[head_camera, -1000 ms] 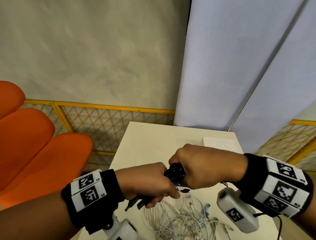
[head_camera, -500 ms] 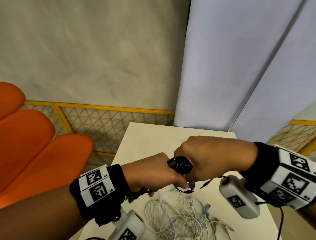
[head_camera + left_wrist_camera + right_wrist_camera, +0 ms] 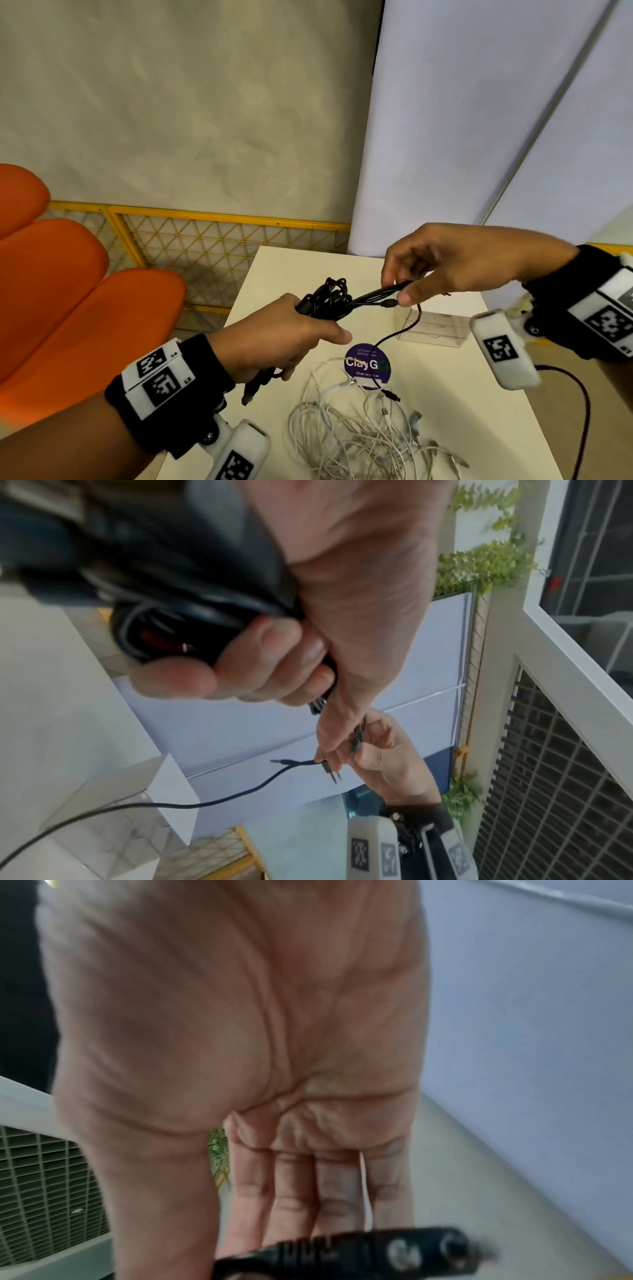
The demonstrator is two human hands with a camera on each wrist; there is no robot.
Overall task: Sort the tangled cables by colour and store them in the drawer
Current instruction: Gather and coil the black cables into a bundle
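Together both hands grip black cables.

A cable heap lies on the worktop, nearest the person; a sticker lies just behind it, a box farther right.

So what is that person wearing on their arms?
Each wrist has a black band covered in white blocks printed with black square code patterns. A small white box, a camera, hangs under each wrist, and a dark red cable runs from the right one.
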